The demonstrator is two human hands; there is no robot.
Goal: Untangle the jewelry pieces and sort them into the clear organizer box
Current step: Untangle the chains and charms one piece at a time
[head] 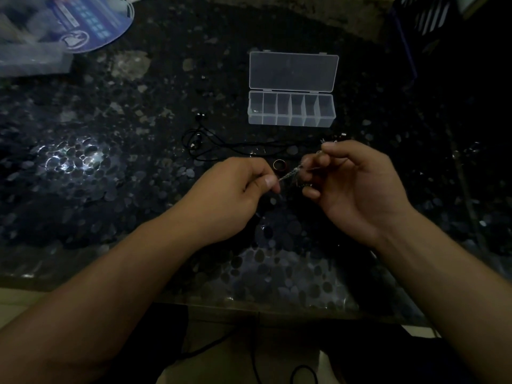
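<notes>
A thin silver chain (pixel 291 174) stretches between my two hands above the dark pebble-patterned table. My left hand (pixel 235 195) pinches one end of it between thumb and forefinger. My right hand (pixel 357 184) pinches the other, tangled end with curled fingers. On the table just behind the chain lies a brown ring (pixel 278 164). A black cord necklace (pixel 221 146) with dark beads sprawls farther back left. The clear organizer box (pixel 291 121) stands open behind, lid flat, with several compartments that look empty.
A round blue printed fan (pixel 91 23) and a blurred clear bag (pixel 30 56) lie at the far left corner. A dark striped crate (pixel 432 20) sits at the far right. The table's front edge (pixel 249 306) runs below my forearms. Small metal bits (pixel 335 139) lie behind my right hand.
</notes>
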